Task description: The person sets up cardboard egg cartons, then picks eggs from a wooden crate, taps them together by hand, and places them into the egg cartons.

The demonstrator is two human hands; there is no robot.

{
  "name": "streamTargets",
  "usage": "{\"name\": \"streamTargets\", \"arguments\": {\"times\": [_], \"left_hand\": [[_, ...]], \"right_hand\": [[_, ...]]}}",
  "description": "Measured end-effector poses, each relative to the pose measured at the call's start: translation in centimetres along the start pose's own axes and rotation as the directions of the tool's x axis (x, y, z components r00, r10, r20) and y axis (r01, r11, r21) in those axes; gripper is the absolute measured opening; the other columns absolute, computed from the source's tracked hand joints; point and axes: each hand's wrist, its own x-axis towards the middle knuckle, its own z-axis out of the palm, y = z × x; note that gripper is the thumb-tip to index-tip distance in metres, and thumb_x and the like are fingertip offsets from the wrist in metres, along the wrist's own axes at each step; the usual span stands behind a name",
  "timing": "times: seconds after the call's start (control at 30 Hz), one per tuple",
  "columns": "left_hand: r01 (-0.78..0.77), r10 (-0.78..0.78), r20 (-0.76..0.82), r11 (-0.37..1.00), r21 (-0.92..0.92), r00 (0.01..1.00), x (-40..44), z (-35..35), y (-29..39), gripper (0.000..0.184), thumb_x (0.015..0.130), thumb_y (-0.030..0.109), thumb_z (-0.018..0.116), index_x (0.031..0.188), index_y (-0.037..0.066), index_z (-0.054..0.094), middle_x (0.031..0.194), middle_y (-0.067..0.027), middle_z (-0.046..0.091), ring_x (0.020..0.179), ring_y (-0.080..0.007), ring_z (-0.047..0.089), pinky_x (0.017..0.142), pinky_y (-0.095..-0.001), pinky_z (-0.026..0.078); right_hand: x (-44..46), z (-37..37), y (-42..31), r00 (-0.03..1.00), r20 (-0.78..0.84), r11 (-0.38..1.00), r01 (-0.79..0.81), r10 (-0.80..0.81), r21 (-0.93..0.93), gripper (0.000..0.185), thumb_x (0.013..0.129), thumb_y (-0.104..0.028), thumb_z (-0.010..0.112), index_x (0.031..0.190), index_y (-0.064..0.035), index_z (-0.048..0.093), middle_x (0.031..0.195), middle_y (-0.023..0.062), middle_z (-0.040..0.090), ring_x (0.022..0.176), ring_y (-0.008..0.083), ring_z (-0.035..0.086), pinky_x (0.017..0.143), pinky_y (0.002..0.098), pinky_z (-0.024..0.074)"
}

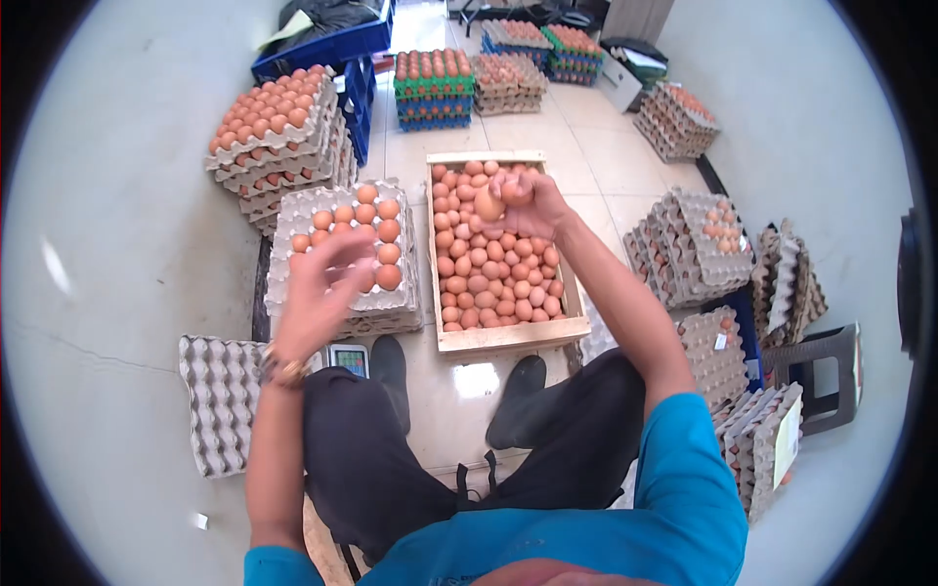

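Over the wooden crate [510, 338] full of brown eggs [484, 283], my right hand [532, 203] is closed around eggs [490, 204], at least two of them showing between its fingers. My left hand [327, 283] is above the front left part of a grey egg tray [293, 210] on top of a stack, its fingers apart and slightly blurred. I see no egg held in it. Brown eggs [389, 231] sit in that tray along its right side and across its middle, close to my left fingertips.
Tall egg-tray stacks [327, 132] stand at the back left, green and blue trays [433, 93] behind the crate. More stacks [684, 244] line the right, near a grey stool [835, 371]. An unfilled tray [223, 400] and a small scale [349, 360] lie at the left.
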Motion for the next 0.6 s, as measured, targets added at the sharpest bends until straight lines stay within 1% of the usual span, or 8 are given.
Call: {"name": "streamTargets", "arguments": {"times": [0.07,0.13,0.23,0.33,0.4,0.43,0.57,0.6], "left_hand": [[-0.121,0.118,0.087,0.992,0.029,0.989,2.6,3.4,-0.4,0.037,0.090,0.015,0.067,0.123,0.002,0.059,0.118,-0.0093,0.063,0.106,-0.0181,0.062,0.092,-0.0318,0.050],[-0.203,0.179,0.139,0.961,0.190,0.974,4.0,5.7,1.0,0.048,0.085,0.020,0.074,0.126,0.003,0.057,0.121,-0.0101,0.062,0.111,-0.0194,0.061,0.093,-0.0316,0.050],[-0.180,0.148,0.263,0.978,0.102,0.953,5.3,7.4,0.3,0.055,0.076,0.023,0.080,0.122,0.002,0.059,0.118,-0.0117,0.062,0.103,-0.0201,0.064,0.085,-0.0328,0.054],[-0.222,0.223,0.254,0.974,-0.032,0.941,4.9,7.4,-1.0,0.057,0.075,0.020,0.082,0.124,0.003,0.058,0.118,-0.0087,0.063,0.102,-0.0187,0.064,0.088,-0.0324,0.054],[-0.172,0.213,0.205,0.965,-0.199,0.955,5.2,7.2,-3.0,0.055,0.076,0.017,0.082,0.123,0.002,0.059,0.118,-0.0081,0.063,0.100,-0.0166,0.064,0.089,-0.0308,0.054],[-0.143,0.198,0.180,0.950,-0.278,0.964,5.2,6.8,-3.9,0.053,0.076,0.015,0.082,0.123,0.001,0.059,0.117,-0.0079,0.063,0.099,-0.0156,0.064,0.090,-0.0300,0.054],[0.097,0.003,0.244,0.912,-0.399,0.970,6.8,2.9,-7.0,0.054,0.084,0.006,0.074,0.132,0.001,0.051,0.127,-0.0098,0.058,0.113,-0.0152,0.059,0.096,-0.0299,0.050],[0.147,-0.021,0.250,0.855,-0.498,0.968,7.0,1.9,-7.2,0.055,0.084,0.005,0.073,0.134,0.001,0.049,0.127,-0.0105,0.057,0.113,-0.0163,0.059,0.096,-0.0300,0.051]], "right_hand": [[-1.0,3.4,1.1,0.993,0.108,0.998,0.038,-0.042,0.041,0.026,0.068,-0.015,0.054,0.090,-0.0012,0.057,0.121,0.0241,0.053,0.123,0.0406,0.050,0.101,0.0580,0.0448],[-2.2,7.2,2.1,0.991,0.102,0.996,0.088,-0.089,0.019,0.026,0.067,-0.015,0.055,0.088,-0.0011,0.057,0.116,0.0215,0.054,0.115,0.0381,0.053,0.096,0.0533,0.0477],[-3.0,9.2,4.2,0.985,0.029,0.984,0.168,-0.170,0.055,0.024,0.063,-0.013,0.056,0.083,-0.0007,0.060,0.108,0.0188,0.058,0.114,0.0388,0.054,0.102,0.0547,0.0435],[-3.3,10.7,5.6,0.975,-0.025,0.969,0.224,-0.223,0.108,0.023,0.065,-0.015,0.055,0.084,-0.0028,0.057,0.096,0.0124,0.055,0.091,0.0283,0.053,0.076,0.0388,0.0468],[-3.2,11.4,6.1,0.978,-0.066,0.960,0.207,-0.198,0.191,0.021,0.066,-0.015,0.055,0.083,-0.0030,0.056,0.097,0.0123,0.055,0.092,0.0286,0.053,0.078,0.0387,0.0464],[-3.0,11.0,6.4,0.973,-0.099,0.950,0.225,-0.207,0.219,0.018,0.070,-0.017,0.055,0.081,-0.0034,0.056,0.106,0.0153,0.055,0.098,0.0309,0.053,0.084,0.0423,0.0477],[-2.4,10.8,6.7,0.908,-0.395,0.938,0.249,-0.139,0.242,0.017,0.076,-0.021,0.058,0.082,-0.0047,0.057,0.107,0.0188,0.060,0.103,0.0353,0.056,0.094,0.0468,0.0484],[-2.2,10.5,6.4,0.884,-0.454,0.947,0.234,-0.112,0.222,0.017,0.077,-0.022,0.058,0.082,-0.0054,0.057,0.102,0.0163,0.061,0.098,0.0321,0.057,0.091,0.0432,0.0496]]}}
